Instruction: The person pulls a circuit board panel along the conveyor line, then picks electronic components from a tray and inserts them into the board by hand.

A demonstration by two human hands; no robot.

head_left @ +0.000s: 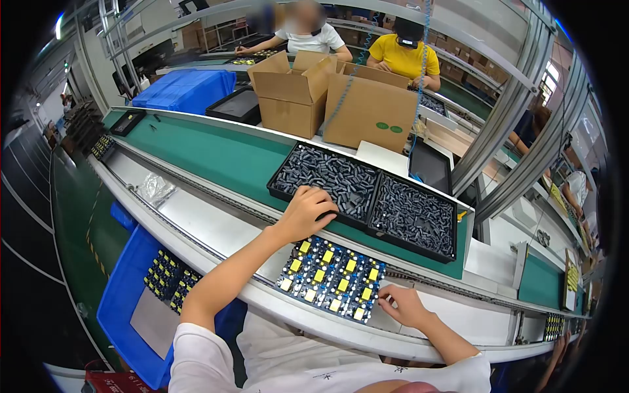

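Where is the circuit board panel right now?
In the head view, the circuit board panel lies low at centre, below the black trays, between the left hand and right hand.

Left arm's stretched way out forward, left hand (306, 211) palm down with the fingers curled under. Right hand (401, 304) sits close in, forearm bent, fingertips pinched together pointing left.

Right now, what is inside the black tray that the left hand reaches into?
The black tray is filled with small dark cylindrical parts. The left hand covers some near the front edge; the tray's bottom cannot be seen.
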